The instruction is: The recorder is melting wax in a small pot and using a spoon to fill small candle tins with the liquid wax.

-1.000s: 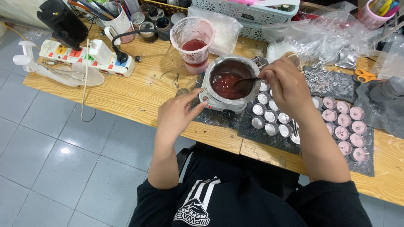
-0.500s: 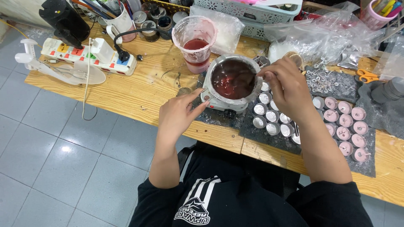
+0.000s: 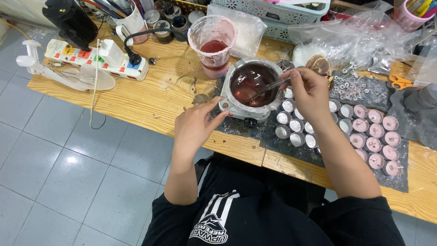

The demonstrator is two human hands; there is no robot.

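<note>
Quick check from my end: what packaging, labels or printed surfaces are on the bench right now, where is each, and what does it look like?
Clear plastic bag: behind the melting pot, flat, holding white granules.
Crumpled clear bags: back right, transparent, heaped.
Power strip: back left, long white bar with coloured switch labels.
Small label: on the white lattice basket, dark rectangle.
Pink-stained plastic cup: beside the pot, unlabelled.
No screens in view.

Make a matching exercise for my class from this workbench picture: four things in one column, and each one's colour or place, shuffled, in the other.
Things:
1. melting pot
2. plastic cup
3. scissors
4. power strip

Descriptions:
A. orange handles, far right of the bench
B. holds dark red liquid, stirred by the right hand
C. white, at the left end
D. clear, red liquid inside, behind the pot

Pairs: 1-B, 2-D, 3-A, 4-C
</note>
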